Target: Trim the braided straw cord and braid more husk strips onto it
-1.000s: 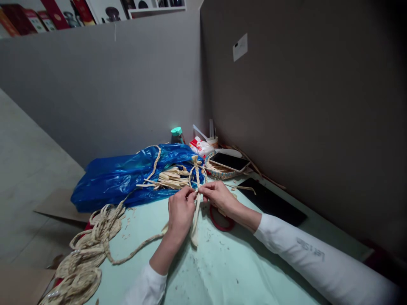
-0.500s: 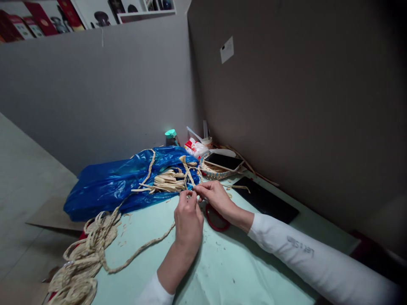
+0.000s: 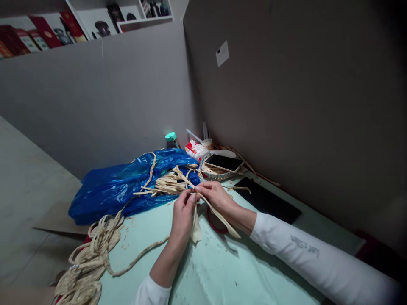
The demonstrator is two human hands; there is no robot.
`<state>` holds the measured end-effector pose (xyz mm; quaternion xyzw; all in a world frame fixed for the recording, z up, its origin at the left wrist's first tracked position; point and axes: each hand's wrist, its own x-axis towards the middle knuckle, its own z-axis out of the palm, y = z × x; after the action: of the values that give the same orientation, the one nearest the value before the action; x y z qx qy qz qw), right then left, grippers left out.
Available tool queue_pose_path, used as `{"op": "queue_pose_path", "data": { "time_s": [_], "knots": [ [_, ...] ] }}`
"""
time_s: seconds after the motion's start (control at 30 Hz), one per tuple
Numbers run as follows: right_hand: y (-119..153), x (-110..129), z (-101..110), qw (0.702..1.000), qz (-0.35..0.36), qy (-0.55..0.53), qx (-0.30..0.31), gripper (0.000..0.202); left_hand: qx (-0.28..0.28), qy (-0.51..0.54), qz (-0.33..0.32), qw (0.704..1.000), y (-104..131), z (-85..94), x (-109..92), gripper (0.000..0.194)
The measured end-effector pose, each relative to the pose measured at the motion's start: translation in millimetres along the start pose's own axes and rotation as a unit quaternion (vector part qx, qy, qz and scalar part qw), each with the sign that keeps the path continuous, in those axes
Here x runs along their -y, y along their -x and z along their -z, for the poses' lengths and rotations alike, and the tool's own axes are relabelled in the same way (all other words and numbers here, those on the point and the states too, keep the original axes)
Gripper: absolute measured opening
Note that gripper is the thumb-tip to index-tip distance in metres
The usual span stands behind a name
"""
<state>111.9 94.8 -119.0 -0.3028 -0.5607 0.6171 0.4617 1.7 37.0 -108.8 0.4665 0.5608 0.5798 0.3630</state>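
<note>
My left hand (image 3: pixel 183 214) and my right hand (image 3: pixel 217 195) meet near the middle, their fingers pinched on pale plant-fiber strips (image 3: pixel 219 215). One strip end hangs below my left fingers, and another slants down under my right hand. A further piece sticks up beyond the fingertips. From my left hand a braided cord (image 3: pixel 138 257) runs left to a looped pile of braid (image 3: pixel 85 271). Loose strips (image 3: pixel 168 183) lie on a blue plastic bag (image 3: pixel 108 186) just behind. Red-handled scissors (image 3: pixel 216 224) lie partly hidden under the right-hand strip.
Behind my right hand, a phone (image 3: pixel 224 162) rests on a round woven basket (image 3: pixel 216 173). A black flat panel (image 3: pixel 270 201) lies on the pale green table (image 3: pixel 229 275). Farther back are a teal-lidded bottle (image 3: pixel 171 140), a red-white packet (image 3: pixel 195 149) and a cup (image 3: pixel 207 144). Walls stand behind.
My left hand has turned and shifted slightly left. Two strip ends now spread out below the hands. The upper strip piece leans farther left, and the view has shifted slightly.
</note>
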Motion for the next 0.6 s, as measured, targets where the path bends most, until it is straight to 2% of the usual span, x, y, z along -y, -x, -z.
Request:
{"op": "queue_pose_path", "data": {
  "time_s": [0.07,0.1,0.27,0.33,0.37,0.4,0.47,0.53,0.6],
  "knots": [
    [2.8,-0.2,-2.8,0.999,-0.004,0.004,0.032,0.027,0.056,0.063,0.062,0.995,-3.3,-0.2,2.3,0.027],
    [3.4,-1.3,-3.4,0.999,-0.002,0.010,0.041,0.026,0.065,0.067,0.073,0.993,-4.3,-0.1,2.7,0.030],
    [2.3,-5.5,1.9,0.996,0.020,0.068,0.061,0.015,0.048,0.021,0.068,0.996,-6.0,6.8,1.5,0.031],
    [3.9,-0.9,5.1,0.984,0.043,0.152,0.083,0.014,0.032,-0.014,0.054,0.998,-7.1,11.6,4.1,0.029],
    [5.3,2.9,6.2,0.969,0.061,0.222,0.094,0.014,0.022,-0.032,0.045,0.998,-7.9,13.8,6.3,0.027],
    [7.2,7.3,6.8,0.941,0.081,0.311,0.103,0.015,0.010,-0.050,0.035,0.998,-8.7,15.6,8.9,0.024],
    [11.5,16.1,6.6,0.862,0.106,0.482,0.112,0.014,-0.013,-0.084,0.016,0.996,-10.0,17.7,13.8,0.019],
    [15.6,22.8,4.3,0.805,0.110,0.571,0.116,0.012,-0.033,-0.115,0.000,0.993,-10.2,17.7,16.1,0.017],
    [19.2,26.7,0.7,0.778,0.117,0.606,0.117,0.012,-0.048,-0.138,-0.012,0.989,-9.1,16.0,15.0,0.018]
  ]
}}
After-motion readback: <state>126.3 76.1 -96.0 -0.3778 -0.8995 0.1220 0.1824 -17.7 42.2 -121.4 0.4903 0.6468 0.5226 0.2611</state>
